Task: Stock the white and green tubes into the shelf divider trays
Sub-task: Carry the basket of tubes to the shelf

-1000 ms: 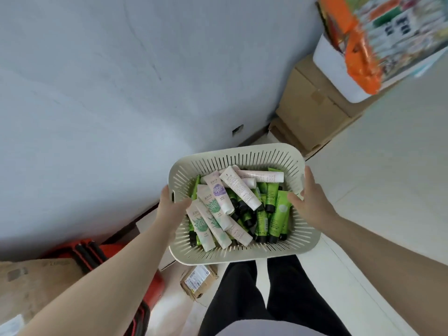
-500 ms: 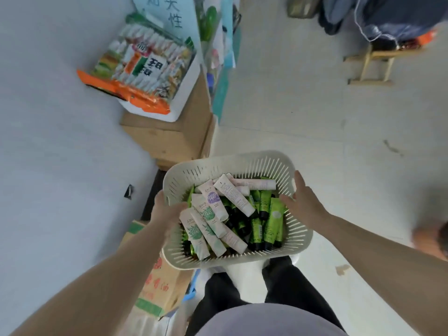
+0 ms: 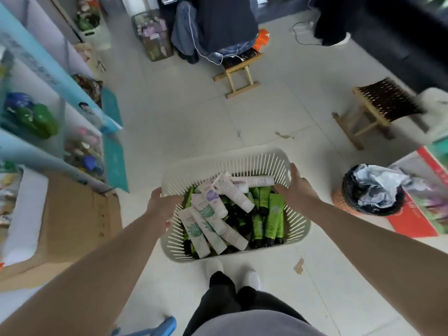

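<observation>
- Many white tubes point(image 3: 211, 215) lie on top of green tubes point(image 3: 274, 214), all of them loose inside the slotted basket point(image 3: 225, 158); none is stocked yet.
- We carry the basket at waist height above the floor, our left hand point(image 3: 160, 205) curled over its left rim and our right hand point(image 3: 295, 190) gripping its right rim.
- A second ago we faced a bare wall; now we face the open room, with the grip unchanged.
- That turn brings the shelving point(image 3: 49, 77) up on our left, beyond a cardboard box point(image 3: 72, 226); we judge this to be the carry stage.
- We cannot make out divider trays in the blurred shelves.
- A lined bin point(image 3: 372, 190) stands to our right.
</observation>
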A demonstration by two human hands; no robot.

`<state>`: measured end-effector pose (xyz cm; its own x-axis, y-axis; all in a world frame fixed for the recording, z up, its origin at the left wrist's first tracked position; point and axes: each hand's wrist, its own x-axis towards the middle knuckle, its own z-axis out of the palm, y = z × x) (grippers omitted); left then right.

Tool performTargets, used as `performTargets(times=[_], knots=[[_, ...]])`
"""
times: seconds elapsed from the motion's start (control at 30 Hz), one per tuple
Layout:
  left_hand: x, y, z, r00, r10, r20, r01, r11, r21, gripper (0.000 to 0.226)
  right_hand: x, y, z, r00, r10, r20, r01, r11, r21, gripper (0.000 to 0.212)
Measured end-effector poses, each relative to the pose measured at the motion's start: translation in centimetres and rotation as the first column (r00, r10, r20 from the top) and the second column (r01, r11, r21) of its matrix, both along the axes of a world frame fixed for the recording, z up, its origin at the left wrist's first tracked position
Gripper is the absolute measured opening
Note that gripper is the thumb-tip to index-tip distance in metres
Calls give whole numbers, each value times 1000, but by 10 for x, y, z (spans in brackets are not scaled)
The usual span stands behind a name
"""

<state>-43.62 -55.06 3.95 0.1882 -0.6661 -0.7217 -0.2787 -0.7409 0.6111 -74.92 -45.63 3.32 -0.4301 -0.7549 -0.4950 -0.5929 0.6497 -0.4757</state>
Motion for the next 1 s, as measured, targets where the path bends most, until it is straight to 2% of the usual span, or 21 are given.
performTargets(times=[0.23,0.4,0.67,0.9,1.0], knots=[[-139,-127,9,961,-276,-16,275,960,-50,53,-106,-55,12,972,-236,-2,235,970,-64,63],[-242,-224,6,888,-459,22,460,886,-63,47,-178,-107,3,913,-407,-14,405,911,-75,70],[-429,-345,25,753,-650,107,659,742,-128,49,-296,-168,12,788,-615,14,615,786,-62,72],[-605,-414,25,676,-730,103,736,663,-137,49,-437,-215,7,719,-690,82,695,713,-96,70],[-677,-430,25,658,-737,159,753,638,-160,46,-502,-233,13,696,-710,107,718,691,-87,69]])
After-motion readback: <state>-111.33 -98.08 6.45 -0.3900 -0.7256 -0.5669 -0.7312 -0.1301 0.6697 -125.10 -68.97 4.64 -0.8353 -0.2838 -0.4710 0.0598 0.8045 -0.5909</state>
